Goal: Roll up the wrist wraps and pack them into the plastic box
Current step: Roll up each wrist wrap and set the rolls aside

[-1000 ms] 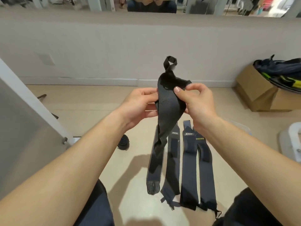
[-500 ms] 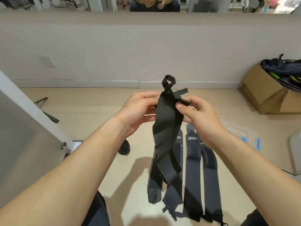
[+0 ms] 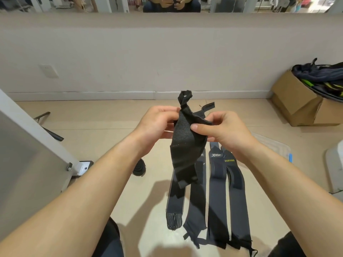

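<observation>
Indoor room with a gym or sports-gear look, seen from floor level.

At 12 o'clock a mirror [image 3: 74,4] runs along the top of a plain pale wall [image 3: 130,52] and reflects white posts. Below the wall are a white baseboard [image 3: 92,94] and a beige tiled floor [image 3: 111,127]. At 2 o'clock an open cardboard box [image 3: 297,101] holds dark gear with yellow-green trim [image 3: 323,78]. At 9 o'clock stands a slanted white metal frame leg [image 3: 37,127], bolted at its foot. Branded wrist wraps [image 3: 217,191] lie side by side on the floor at 5 o'clock.
</observation>
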Action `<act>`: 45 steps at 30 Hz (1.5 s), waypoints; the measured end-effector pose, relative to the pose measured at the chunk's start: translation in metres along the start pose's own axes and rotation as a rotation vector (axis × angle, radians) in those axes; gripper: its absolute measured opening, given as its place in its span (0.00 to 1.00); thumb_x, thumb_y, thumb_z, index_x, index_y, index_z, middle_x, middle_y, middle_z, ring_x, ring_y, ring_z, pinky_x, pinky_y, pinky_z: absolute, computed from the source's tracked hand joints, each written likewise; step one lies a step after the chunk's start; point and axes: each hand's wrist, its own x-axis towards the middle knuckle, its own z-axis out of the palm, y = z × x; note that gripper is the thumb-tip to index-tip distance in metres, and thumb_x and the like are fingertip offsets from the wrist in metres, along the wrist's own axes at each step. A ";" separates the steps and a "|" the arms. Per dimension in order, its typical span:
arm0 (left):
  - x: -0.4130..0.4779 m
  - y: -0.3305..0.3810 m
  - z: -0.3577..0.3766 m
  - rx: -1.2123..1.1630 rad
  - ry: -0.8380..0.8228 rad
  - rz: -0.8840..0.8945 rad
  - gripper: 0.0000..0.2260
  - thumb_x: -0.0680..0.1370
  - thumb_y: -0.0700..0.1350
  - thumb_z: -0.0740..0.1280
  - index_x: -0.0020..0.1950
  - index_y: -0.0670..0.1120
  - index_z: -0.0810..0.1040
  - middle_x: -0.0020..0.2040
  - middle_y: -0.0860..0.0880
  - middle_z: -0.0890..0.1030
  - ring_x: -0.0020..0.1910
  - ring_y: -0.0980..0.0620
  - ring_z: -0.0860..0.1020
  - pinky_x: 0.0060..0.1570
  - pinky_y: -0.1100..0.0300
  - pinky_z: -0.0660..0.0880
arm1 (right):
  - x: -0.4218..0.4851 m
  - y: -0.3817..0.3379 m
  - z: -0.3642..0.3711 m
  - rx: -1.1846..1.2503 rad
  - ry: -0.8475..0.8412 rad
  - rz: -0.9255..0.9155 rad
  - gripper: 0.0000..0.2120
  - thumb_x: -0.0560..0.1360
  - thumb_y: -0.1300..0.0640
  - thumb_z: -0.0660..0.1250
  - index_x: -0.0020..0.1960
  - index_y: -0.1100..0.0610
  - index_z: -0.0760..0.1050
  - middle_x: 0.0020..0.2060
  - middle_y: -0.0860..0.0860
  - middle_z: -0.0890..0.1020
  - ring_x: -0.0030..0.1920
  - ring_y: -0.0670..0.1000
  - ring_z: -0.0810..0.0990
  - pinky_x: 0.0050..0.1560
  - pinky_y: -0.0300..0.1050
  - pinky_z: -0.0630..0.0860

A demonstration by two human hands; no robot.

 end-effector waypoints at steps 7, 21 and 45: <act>0.000 0.000 0.001 0.017 -0.044 0.001 0.13 0.81 0.36 0.60 0.51 0.45 0.85 0.43 0.49 0.83 0.38 0.54 0.79 0.44 0.56 0.76 | 0.000 -0.003 -0.007 0.023 -0.046 0.068 0.14 0.69 0.58 0.80 0.36 0.56 0.75 0.39 0.54 0.80 0.41 0.50 0.79 0.41 0.43 0.74; 0.004 -0.003 0.004 -0.087 -0.050 -0.048 0.27 0.74 0.67 0.63 0.52 0.43 0.82 0.42 0.49 0.83 0.36 0.54 0.80 0.39 0.62 0.77 | 0.003 -0.005 -0.006 0.026 -0.045 0.056 0.10 0.69 0.63 0.80 0.43 0.64 0.78 0.37 0.59 0.79 0.31 0.47 0.79 0.34 0.39 0.77; 0.008 -0.014 0.013 -0.066 0.173 0.096 0.11 0.83 0.45 0.66 0.42 0.44 0.81 0.36 0.51 0.84 0.36 0.55 0.82 0.36 0.64 0.78 | 0.005 0.008 0.014 0.588 0.124 0.151 0.34 0.71 0.69 0.76 0.73 0.57 0.67 0.61 0.59 0.82 0.44 0.50 0.86 0.44 0.44 0.78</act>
